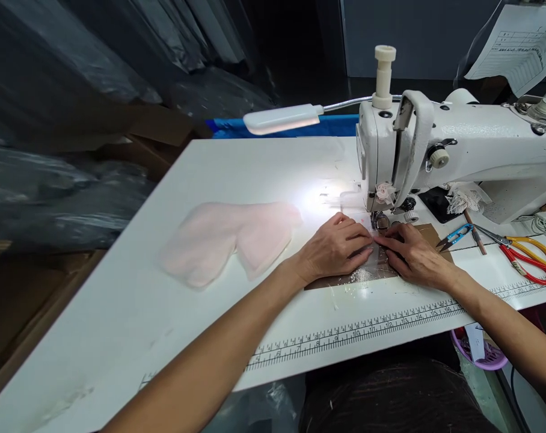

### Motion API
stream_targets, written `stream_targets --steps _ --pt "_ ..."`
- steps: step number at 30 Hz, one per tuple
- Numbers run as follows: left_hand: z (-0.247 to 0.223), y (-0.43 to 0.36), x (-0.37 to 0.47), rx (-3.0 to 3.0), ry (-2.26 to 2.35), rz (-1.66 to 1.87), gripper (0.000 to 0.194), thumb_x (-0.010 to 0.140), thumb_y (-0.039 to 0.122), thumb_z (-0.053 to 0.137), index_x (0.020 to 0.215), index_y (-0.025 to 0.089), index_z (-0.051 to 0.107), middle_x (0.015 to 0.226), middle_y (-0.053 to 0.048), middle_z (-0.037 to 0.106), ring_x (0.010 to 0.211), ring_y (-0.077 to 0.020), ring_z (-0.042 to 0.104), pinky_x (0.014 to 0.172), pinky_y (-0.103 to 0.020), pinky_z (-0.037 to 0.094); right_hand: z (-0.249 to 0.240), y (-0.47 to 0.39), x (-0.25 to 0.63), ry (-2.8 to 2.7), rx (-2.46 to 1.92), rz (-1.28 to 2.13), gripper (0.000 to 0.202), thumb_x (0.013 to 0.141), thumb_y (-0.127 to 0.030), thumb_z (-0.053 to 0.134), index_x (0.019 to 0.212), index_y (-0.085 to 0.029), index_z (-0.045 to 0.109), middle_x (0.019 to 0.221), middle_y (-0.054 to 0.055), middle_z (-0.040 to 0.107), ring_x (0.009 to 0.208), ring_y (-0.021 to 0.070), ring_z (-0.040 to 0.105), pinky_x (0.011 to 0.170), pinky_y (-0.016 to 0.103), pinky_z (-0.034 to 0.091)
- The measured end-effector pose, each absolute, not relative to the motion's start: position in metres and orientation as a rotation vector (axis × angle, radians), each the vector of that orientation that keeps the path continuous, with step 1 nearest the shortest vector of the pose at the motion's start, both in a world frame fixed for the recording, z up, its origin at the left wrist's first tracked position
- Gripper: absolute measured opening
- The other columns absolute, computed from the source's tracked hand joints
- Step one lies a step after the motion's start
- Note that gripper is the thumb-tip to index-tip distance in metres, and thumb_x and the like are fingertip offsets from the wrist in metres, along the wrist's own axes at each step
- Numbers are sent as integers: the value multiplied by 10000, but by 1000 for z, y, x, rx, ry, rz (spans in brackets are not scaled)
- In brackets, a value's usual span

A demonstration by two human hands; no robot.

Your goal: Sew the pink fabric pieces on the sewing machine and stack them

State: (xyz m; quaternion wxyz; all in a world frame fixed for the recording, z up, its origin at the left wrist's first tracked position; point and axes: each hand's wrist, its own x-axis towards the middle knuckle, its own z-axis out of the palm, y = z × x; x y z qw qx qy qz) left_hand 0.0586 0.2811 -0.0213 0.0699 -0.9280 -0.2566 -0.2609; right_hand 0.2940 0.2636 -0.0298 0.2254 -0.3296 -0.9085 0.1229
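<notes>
At the sewing machine (471,135), both hands work close beneath the needle area. My left hand (340,245) lies palm down just left of the presser foot (377,221), its fingers closed together on a small piece of sheer whitish fabric (367,225). From the right, my right hand (411,252) pinches the same fabric between thumb and forefinger, its fingertips almost meeting the left ones. The fabric is small and partly hidden by my fingers. Under the hands is a brown plate (429,236) with a shiny metal part in it. Pale pink cloth (214,234) lies flat to the left.
Blue thread snips (456,236) and scissors with red and yellow handles (530,255) lie to the right. A lit lamp (282,119) hangs over the white table (165,337). A ruler strip (358,334) follows its front edge. Below stands a purple basket (493,361).
</notes>
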Motion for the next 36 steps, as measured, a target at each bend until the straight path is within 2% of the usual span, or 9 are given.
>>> stream_targets --steps 2,8,11,18,22,25,30,36 --pt "-21 280 60 -2808 -759 -794 248 963 220 504 851 199 724 874 -18 757 712 -143 639 716 -342 499 -29 263 294 -2500 -919 350 428 995 -210 444 1405 -230 563 1180 145 540 1124 280 530 1010 527 520" --pt "-18 277 58 -2787 -758 -729 248 954 301 522 914 170 729 965 -59 759 760 -181 644 706 -353 497 -25 260 298 -2492 -919 406 396 1009 -227 422 1365 -234 595 1199 136 530 1165 264 535 1041 506 515" --pt "-18 279 56 -2775 -777 -730 247 959 295 523 933 150 721 971 -66 755 765 -185 650 704 -349 498 -26 259 298 -2479 -913 396 387 1009 -230 419 1343 -193 612 1190 150 534 1166 266 539 1038 499 519" --pt "-15 280 53 -2798 -834 -715 238 983 275 499 1002 155 704 1055 -89 747 856 -207 684 749 -378 509 -25 260 298 -2473 -954 464 384 1007 -237 433 1345 -218 612 1203 138 537 1179 256 545 1050 485 522" --pt "-5 279 50 -2815 -867 -782 258 996 264 480 940 154 706 962 -88 748 829 -198 683 707 -361 531 -24 262 299 -2400 -950 560 397 1002 -253 422 1338 -185 621 1209 144 546 1133 226 583 1046 425 521" --pt "3 278 49 -2926 -891 -831 257 991 253 480 912 165 709 891 -68 739 798 -172 679 701 -329 567 -25 267 300 -2314 -993 649 393 976 -247 450 1312 -156 634 1169 136 604 1065 211 622 990 394 539" --pt "5 277 49 -3232 -933 -716 182 957 296 575 1049 208 706 1026 -60 732 933 -175 694 808 -339 603 -10 281 305 -2258 -1138 855 324 930 -210 514 1194 -172 699 1127 97 698 999 208 657 903 370 536" --pt "-10 277 54 -3243 -980 -796 191 976 268 555 939 200 731 958 -46 726 902 -157 689 792 -316 602 19 295 298 -2488 -1241 975 264 904 -162 511 1006 -149 754 808 44 707 726 163 613 686 268 461"
